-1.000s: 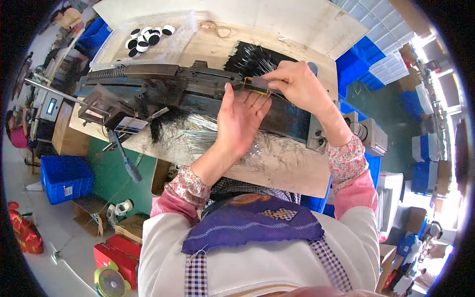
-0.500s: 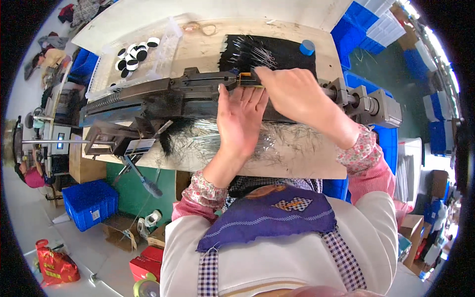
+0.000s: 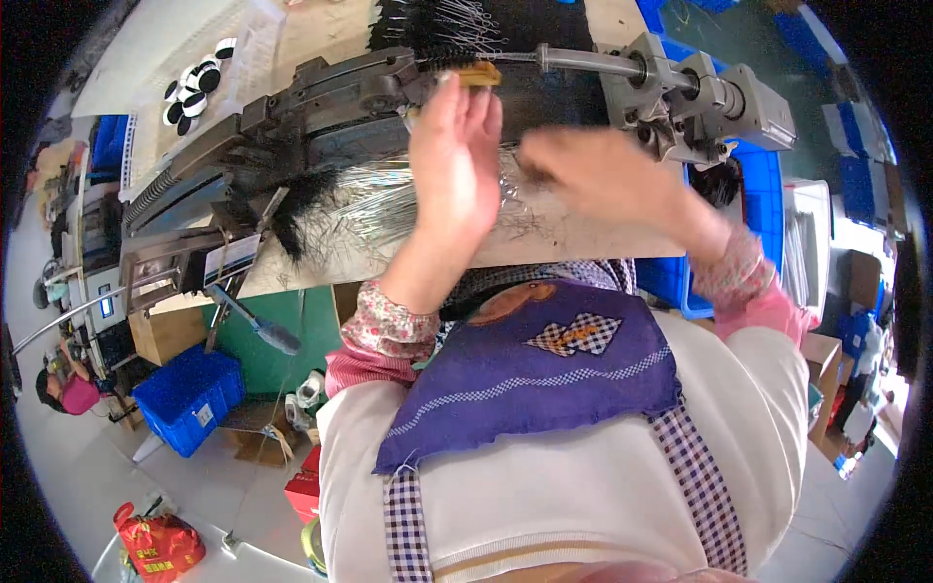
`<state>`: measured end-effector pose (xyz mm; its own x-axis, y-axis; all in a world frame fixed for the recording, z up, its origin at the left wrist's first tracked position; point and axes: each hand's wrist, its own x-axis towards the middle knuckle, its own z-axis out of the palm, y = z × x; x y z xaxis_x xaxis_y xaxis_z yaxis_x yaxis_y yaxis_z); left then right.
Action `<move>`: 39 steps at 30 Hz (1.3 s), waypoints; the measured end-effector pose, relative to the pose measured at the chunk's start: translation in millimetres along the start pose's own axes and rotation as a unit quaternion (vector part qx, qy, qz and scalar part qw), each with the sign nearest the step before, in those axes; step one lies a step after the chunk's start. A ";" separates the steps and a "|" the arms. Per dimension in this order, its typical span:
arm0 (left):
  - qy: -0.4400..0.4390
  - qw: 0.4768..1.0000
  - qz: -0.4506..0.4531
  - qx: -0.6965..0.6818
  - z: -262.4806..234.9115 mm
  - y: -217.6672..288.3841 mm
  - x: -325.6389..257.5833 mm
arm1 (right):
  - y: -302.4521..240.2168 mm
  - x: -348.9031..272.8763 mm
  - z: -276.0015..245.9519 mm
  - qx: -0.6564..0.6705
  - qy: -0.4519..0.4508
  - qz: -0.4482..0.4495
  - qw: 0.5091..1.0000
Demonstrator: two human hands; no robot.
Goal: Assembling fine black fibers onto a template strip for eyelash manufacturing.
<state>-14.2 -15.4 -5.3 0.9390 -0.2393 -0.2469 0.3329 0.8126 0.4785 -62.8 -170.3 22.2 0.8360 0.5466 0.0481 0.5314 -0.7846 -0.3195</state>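
My left hand [image 3: 455, 160] is raised at the long dark metal machine [image 3: 340, 92], palm turned inward and fingers stretched out. Its fingertips reach the yellow piece [image 3: 478, 74] on the machine; whether they press on it is hard to tell. Just above the yellow piece, dark bristles [image 3: 442, 60] lie in line with a thin twisted wire that runs to the steel spindle [image 3: 588, 62] on the right. My right hand [image 3: 607, 175] is off the machine, over the near part of the table, its fingers smeared by motion.
Loose metal wires [image 3: 374, 199] and black bristles [image 3: 296, 219] lie on the table's near side. Looped-end wires [image 3: 466, 24] rest on a black cloth behind the machine. A clear crate [image 3: 248, 68] with black-and-white rolls stands far left. A blue bin [image 3: 758, 199] stands right.
My right hand has come off the machine and moved down toward me. My left hand stays at the machine. The whole view has shifted, with the machine now higher in the picture.
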 end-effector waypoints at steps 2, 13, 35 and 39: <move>-0.001 0.999 -0.028 -0.022 -7.9 -19.4 5.7 | 5.2 -22.2 41.7 0.030 -0.083 0.011 0.996; 0.092 0.299 0.409 0.857 -111.1 86.6 -108.5 | 32.5 -81.6 62.2 0.227 0.057 0.156 0.960; -0.138 0.781 -0.068 0.605 -7.6 47.4 -89.2 | -19.3 24.3 -44.3 0.250 0.199 -0.135 0.938; -0.045 0.817 0.140 0.558 -69.7 69.3 -80.4 | 34.2 22.3 -47.4 0.079 0.266 -0.010 0.961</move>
<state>-72.7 97.2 -11.0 0.9778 -0.2054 0.0427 -0.0718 -0.1366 0.9880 -19.5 -198.8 57.2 0.7991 0.3017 0.5200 0.5565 -0.6983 -0.4502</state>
